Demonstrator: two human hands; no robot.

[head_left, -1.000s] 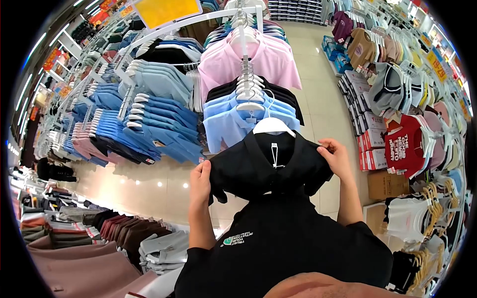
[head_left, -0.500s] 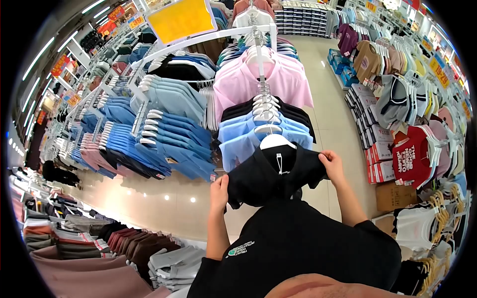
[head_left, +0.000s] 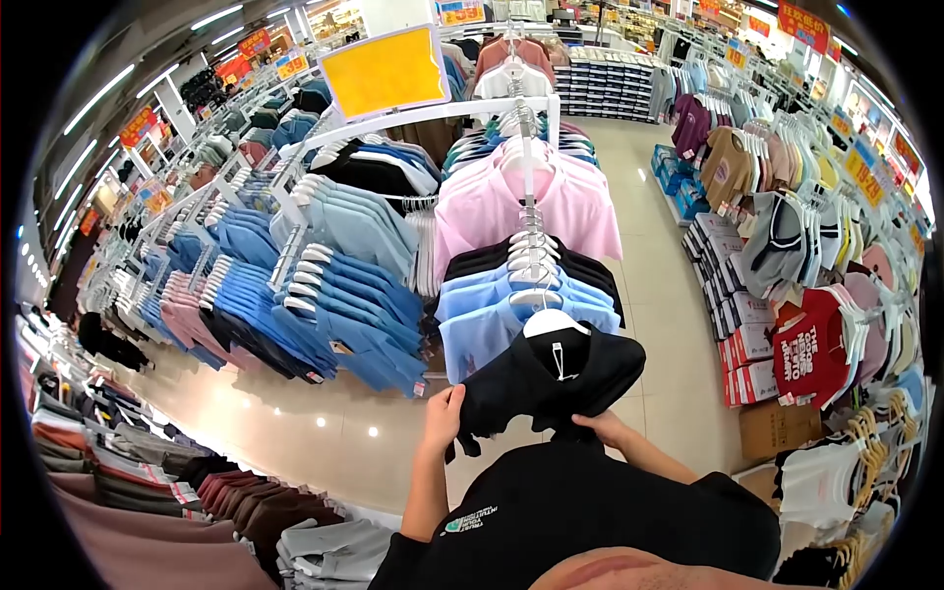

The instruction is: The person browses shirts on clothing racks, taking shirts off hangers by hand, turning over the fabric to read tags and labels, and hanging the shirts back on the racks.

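I see the black shirt (head_left: 536, 383) on its white hanger (head_left: 556, 323), a little below and right of the frame's centre. The left hand (head_left: 445, 413) grasps this shirt at its left edge. The right hand (head_left: 605, 430) is at its lower edge; I cannot tell whether it pinches the cloth. Just above, light blue shirts (head_left: 470, 339) hang on a rack (head_left: 472, 109).

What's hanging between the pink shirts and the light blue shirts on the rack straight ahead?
Black shirts hang between the pink shirts and light blue shirts, as the head view shows.
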